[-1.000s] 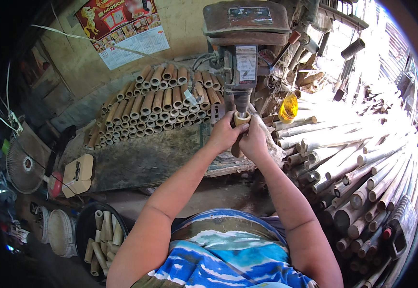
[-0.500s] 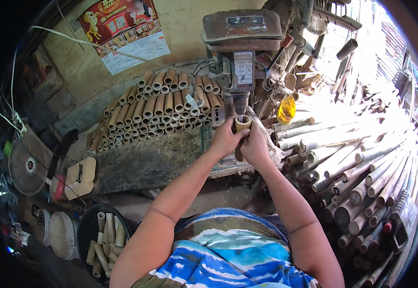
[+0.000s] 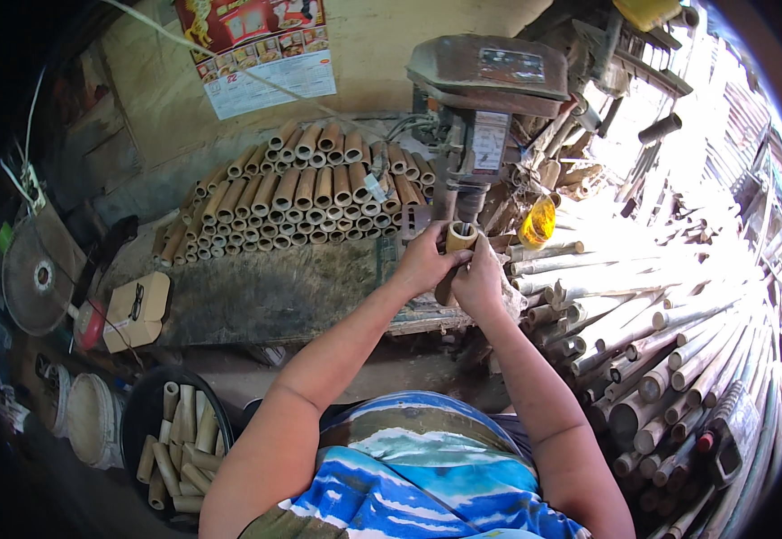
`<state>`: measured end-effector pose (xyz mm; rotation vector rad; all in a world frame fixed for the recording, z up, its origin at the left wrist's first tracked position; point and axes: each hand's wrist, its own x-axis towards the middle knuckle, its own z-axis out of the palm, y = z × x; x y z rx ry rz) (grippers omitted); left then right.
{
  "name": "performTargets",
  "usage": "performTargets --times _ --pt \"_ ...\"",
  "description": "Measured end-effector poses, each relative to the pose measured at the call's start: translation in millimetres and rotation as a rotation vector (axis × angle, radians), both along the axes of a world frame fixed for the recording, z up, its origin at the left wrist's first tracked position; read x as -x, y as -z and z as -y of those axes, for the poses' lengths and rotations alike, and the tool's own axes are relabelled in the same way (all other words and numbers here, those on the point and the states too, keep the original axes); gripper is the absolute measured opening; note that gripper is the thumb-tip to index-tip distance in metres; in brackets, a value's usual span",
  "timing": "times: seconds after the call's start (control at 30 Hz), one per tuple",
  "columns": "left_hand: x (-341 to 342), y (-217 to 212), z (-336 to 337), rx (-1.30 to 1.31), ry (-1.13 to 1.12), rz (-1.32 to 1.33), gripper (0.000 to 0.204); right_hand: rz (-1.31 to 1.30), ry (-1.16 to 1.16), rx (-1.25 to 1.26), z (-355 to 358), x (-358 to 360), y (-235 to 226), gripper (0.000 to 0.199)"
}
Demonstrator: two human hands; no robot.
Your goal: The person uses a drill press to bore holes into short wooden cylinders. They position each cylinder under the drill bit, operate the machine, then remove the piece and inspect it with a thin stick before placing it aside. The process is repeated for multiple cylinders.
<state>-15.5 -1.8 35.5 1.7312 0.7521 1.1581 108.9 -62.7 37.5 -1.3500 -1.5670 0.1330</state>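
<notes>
A short bamboo tube (image 3: 459, 241) stands nearly upright beneath the chuck (image 3: 470, 201) of a drill press (image 3: 488, 79), its hollow end facing up. My left hand (image 3: 427, 262) closes around the tube's left side, thumb across the front. From the right, my right hand (image 3: 481, 280) grips the same tube, its fingers partly hidden behind it. Something thin and dark shows at the tube's mouth, just below the chuck; how far it reaches inside cannot be made out.
Cut bamboo tubes (image 3: 306, 189) are stacked on the workbench (image 3: 265, 296) to the left. Long bamboo poles (image 3: 625, 310) fill the right side. A black tub (image 3: 130, 431) of tube pieces stands lower left, near a fan (image 3: 42, 277) and a cardboard box (image 3: 144, 319). A yellow container (image 3: 537, 222) hangs right of the drill.
The whole view has shifted, so the drill press appears lower and farther right. Both hands keep hold of the bamboo tube under the chuck, with little visible change in grip.
</notes>
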Motion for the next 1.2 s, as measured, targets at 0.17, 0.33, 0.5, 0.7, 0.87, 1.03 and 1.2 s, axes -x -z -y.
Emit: performTargets --times 0.17,0.33,0.5,0.7,0.87,1.03,1.2 --pt "3.5 -4.0 -0.4 -0.01 -0.049 -0.038 0.055 -0.005 -0.001 0.019 -7.2 3.9 1.0 0.04" --pt "8.0 -10.4 -0.6 -0.077 -0.131 -0.128 0.063 0.066 0.026 -0.017 -16.5 2.1 5.8 0.048" --pt "9.2 -14.5 -7.5 -0.098 -0.132 -0.144 0.064 0.036 0.069 0.007 -21.1 5.4 0.8 0.041" --pt "7.8 -18.8 -20.0 -0.137 -0.064 -0.106 0.063 0.031 0.066 0.022 -20.0 7.4 -10.3 0.031" --pt "0.7 -22.8 -20.1 -0.12 -0.087 -0.131 0.063 0.004 0.039 -0.011 -23.9 -0.3 -7.3 0.033" --pt "-9.1 -22.1 -22.2 -0.151 -0.056 -0.105 0.06 -0.029 0.026 -0.017 -27.0 -10.4 -4.4 0.036" --pt "-15.9 -21.4 -20.1 -0.164 -0.101 -0.159 0.056 -0.012 0.044 0.014 -24.0 -17.0 -4.1 0.037"
